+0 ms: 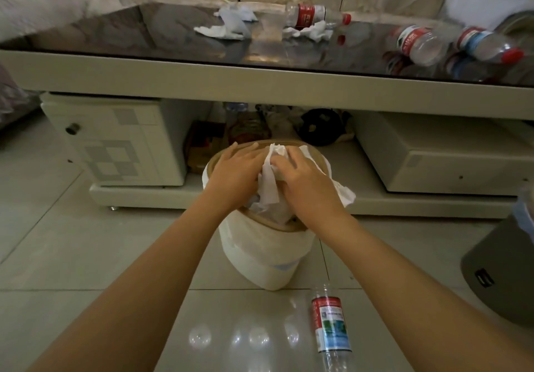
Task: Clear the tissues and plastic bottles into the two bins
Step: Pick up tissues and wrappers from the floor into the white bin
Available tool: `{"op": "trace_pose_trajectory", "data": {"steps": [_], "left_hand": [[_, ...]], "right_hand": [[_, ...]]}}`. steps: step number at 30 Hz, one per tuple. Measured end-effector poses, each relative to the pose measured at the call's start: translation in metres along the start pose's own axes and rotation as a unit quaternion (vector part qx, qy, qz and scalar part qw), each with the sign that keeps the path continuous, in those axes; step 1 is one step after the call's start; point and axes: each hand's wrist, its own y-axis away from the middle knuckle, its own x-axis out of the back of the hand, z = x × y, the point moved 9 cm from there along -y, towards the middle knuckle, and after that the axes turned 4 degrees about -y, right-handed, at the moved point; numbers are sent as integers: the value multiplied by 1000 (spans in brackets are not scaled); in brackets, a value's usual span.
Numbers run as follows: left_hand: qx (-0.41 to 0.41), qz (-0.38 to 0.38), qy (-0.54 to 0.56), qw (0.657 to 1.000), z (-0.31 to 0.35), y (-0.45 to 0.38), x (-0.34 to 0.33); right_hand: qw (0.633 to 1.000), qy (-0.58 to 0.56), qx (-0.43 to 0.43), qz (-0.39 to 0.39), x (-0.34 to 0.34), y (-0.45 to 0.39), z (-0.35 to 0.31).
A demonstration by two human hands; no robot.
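Observation:
Both my hands are over the white bin (268, 259) on the floor in front of the coffee table. My right hand (306, 186) grips a white tissue (270, 181) above the bin's mouth. My left hand (234, 175) lies flat beside it with straight fingers touching the tissue. More tissues (228, 29) (313, 32) lie on the glossy table top (144, 30). Three plastic bottles (315, 15) (419, 43) (491, 45) lie on their sides there. Another bottle (331, 324) lies on the floor near my right arm.
A dark grey bin (502, 270) stands on the floor at the right edge. Under the table top are a drawer unit (115, 140) on the left, a shelf with clutter (260, 129), and a box (445, 158) on the right.

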Motion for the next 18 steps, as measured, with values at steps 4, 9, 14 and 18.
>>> {"op": "trace_pose_trajectory", "data": {"steps": [4,9,14,18], "left_hand": [[12,14,21,1000,-13,4,-8],[1,86,49,995,-6,7,-6],[-24,130,51,990,9,15,2],[-43,141,48,988,17,25,9]], "right_hand": [[981,8,-45,-191,-43,7,23],[978,-15,-44,-205,-48,8,22],[994,14,31,-105,-22,8,3],[998,2,54,-19,3,21,0]]}}
